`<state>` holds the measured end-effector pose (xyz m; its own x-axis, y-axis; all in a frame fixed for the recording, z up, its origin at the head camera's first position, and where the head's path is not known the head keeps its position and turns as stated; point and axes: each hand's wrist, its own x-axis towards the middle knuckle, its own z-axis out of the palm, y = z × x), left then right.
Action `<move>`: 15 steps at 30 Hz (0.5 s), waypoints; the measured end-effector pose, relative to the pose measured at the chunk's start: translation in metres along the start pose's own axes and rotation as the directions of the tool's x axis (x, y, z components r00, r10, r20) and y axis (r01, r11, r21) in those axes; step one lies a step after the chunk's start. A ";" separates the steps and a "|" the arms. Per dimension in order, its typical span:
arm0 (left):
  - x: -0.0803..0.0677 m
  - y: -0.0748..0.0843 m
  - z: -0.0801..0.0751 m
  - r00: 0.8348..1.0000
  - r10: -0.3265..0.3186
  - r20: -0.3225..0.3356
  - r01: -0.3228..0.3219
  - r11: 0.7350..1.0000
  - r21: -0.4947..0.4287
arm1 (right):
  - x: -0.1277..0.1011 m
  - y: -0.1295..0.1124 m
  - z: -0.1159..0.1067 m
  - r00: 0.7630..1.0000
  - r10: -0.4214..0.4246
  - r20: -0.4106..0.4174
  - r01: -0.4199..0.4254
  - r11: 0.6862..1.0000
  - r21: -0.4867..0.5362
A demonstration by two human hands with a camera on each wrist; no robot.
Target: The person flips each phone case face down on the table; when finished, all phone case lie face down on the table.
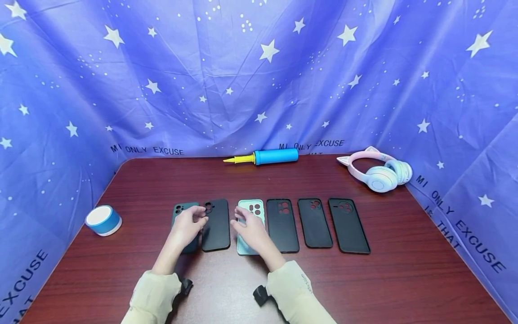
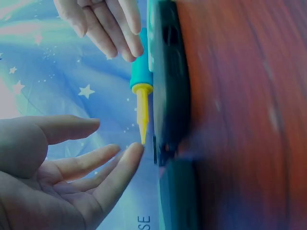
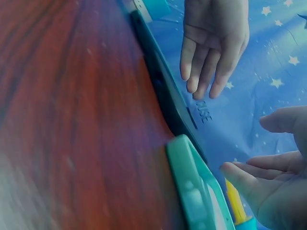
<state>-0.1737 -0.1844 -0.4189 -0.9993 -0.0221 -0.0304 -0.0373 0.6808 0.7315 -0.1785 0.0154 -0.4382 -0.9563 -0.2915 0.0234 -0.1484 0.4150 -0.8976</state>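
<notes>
Several phone cases lie in a row across the table. My left hand (image 1: 189, 226) hovers over the dark green phone case (image 1: 192, 245) at the row's left end, its fingertips reaching toward the black phone case (image 1: 216, 229) beside it. Over the mint green phone case (image 1: 244, 249) is my right hand (image 1: 252, 228), covering part of its middle. Both palms face each other with relaxed fingers, thumbs apart from them, and neither hand holds anything. In the left wrist view, space shows between the left hand (image 2: 72, 177) and the cases.
Right of the mint case lie three black phone cases, the nearest one (image 1: 283, 229) close beside it. A blue and yellow hand pump (image 1: 275, 156) lies along the back edge. Cat-ear headphones (image 1: 380, 177) are at the back right, and a blue and white cylinder (image 1: 103, 220) stands at left.
</notes>
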 end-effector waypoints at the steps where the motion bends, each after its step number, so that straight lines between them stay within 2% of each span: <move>1: 0.000 0.001 0.001 1.000 0.014 -0.009 -0.014 1.000 -0.017 | 0.000 0.001 -0.003 1.000 -0.001 -0.011 0.001 1.000 0.001; 4: 0.002 0.007 0.005 0.998 0.044 -0.042 -0.047 0.996 -0.073 | -0.001 0.003 -0.011 0.999 -0.003 -0.040 0.003 1.000 -0.010; 7: 0.005 0.011 0.012 0.997 0.048 -0.068 -0.057 0.989 -0.133 | -0.003 0.006 -0.019 0.998 -0.008 -0.068 0.007 1.000 -0.014; 15: 0.012 0.023 0.030 0.999 -0.004 -0.034 -0.007 0.949 -0.317 | -0.004 0.018 -0.033 0.992 0.027 -0.127 -0.026 1.000 0.007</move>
<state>-0.1865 -0.1474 -0.4227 -0.9987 -0.0494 -0.0106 -0.0301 0.4141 0.9097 -0.1860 0.0522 -0.4396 -0.9842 -0.1683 0.0554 -0.1218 0.4159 -0.9012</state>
